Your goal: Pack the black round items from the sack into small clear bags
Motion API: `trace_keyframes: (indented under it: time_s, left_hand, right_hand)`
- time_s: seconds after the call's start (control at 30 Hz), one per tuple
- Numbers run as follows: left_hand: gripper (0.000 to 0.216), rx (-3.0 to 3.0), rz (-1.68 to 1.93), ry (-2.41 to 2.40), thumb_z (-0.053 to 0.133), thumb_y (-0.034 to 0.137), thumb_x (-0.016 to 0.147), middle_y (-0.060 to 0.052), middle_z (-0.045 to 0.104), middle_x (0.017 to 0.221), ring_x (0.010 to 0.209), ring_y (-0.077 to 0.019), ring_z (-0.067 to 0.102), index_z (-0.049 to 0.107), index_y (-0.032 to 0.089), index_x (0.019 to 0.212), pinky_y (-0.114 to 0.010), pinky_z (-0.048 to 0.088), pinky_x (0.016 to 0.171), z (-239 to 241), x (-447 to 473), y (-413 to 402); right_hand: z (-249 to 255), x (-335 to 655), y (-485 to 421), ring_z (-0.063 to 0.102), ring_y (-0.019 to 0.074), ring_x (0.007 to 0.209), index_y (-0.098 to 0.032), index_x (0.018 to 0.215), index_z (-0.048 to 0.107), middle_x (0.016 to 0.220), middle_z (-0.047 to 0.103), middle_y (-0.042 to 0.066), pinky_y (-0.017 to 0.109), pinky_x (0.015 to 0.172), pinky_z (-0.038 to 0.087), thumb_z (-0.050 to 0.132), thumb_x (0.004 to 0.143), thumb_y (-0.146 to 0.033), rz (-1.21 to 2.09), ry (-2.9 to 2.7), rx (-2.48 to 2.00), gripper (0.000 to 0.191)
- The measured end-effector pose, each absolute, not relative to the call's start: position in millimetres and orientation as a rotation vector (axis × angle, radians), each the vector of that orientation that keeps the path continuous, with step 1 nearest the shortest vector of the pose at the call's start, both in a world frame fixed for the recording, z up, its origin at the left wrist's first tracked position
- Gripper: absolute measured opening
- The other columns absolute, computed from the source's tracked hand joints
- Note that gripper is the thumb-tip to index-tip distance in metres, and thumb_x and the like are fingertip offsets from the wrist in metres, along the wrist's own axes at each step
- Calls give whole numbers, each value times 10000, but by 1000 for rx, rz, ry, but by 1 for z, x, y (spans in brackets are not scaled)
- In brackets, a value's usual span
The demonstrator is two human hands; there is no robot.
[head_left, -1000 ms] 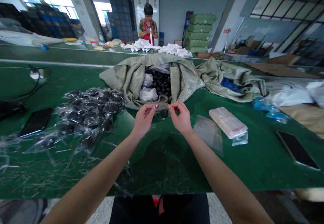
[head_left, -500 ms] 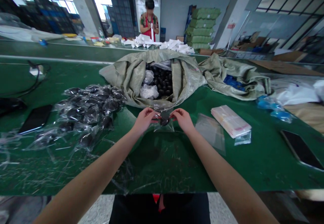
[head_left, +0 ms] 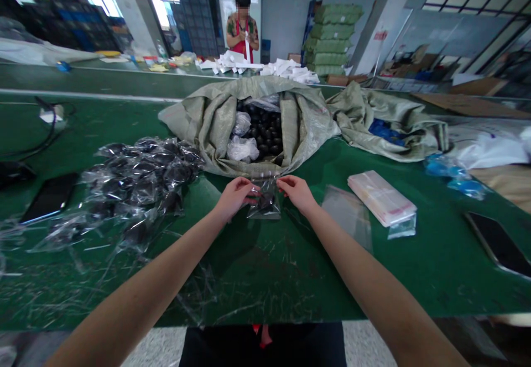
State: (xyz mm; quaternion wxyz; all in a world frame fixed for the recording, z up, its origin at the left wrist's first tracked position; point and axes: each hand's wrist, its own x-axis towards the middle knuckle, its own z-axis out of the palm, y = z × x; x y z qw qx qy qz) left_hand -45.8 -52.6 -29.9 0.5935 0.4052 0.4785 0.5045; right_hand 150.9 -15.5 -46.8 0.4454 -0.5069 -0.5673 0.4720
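Note:
My left hand and my right hand pinch the two top corners of a small clear plastic bag with a dark round object inside it. The bag rests low on the green table, just in front of an open woven sack full of small black balls. A heap of filled clear bags lies to the left of my left hand. A stack of flat empty bags lies to the right.
Two dark phones lie on the table, one far left and one far right. A second crumpled sack with blue items sits at the right. A person stands at the far table handling white pieces. Plastic scraps litter the near left.
Both hands came down from in front of the sack mouth to the table with the small bag between them. The bag now hangs lower, with the dark object settled in it.

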Motion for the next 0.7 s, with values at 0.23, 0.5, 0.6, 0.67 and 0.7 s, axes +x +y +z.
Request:
trace_keyframes:
  time_s: [0.23, 0.5, 0.6, 0.67, 0.7]
  left_hand:
    - [184, 1180, 1264, 1079, 673, 308, 776, -105, 707, 1020, 914, -212, 675, 578, 157, 820, -372, 550, 796, -23, -54, -57]
    - [89, 1430, 1658, 1068, 632, 278, 813, -55, 672, 1099, 1069, -189, 612, 615, 191, 820, -345, 461, 977, 9, -45, -69]
    - [88, 1378, 1688, 1061, 622, 276, 817, -49, 683, 1049, 1035, -184, 627, 591, 193, 817, -336, 467, 967, 10, -39, -71]
    - [88, 1350, 1697, 1048, 622, 270, 817, -49, 690, 1022, 1019, -183, 637, 579, 193, 816, -340, 467, 969, 10, -39, -73]
    - [89, 1333, 1701, 1038, 622, 267, 817, -50, 695, 1013, 1005, -182, 644, 574, 192, 819, -344, 471, 965, 10, -39, -74]
  right_hand:
    - [-29, 147, -29, 582, 137, 668, -170, 784, 674, 737, 659, 19, 267, 614, 455, 663, 767, -291, 953, -1538, -1233, 122]
    - [29, 133, -63, 588, 174, 884, -219, 799, 622, 927, 631, 46, 291, 708, 463, 578, 870, -265, 476, -1682, -934, 95]
    - [31, 133, -63, 594, 183, 896, -222, 800, 620, 928, 639, 46, 311, 746, 480, 586, 866, -275, 519, -1690, -919, 91]
    - [28, 134, -64, 604, 190, 911, -221, 802, 620, 929, 647, 47, 324, 784, 493, 596, 859, -296, 590, -1657, -913, 97]
    - [26, 135, -64, 611, 192, 907, -219, 804, 620, 921, 651, 48, 330, 799, 499, 603, 852, -306, 644, -1625, -912, 101]
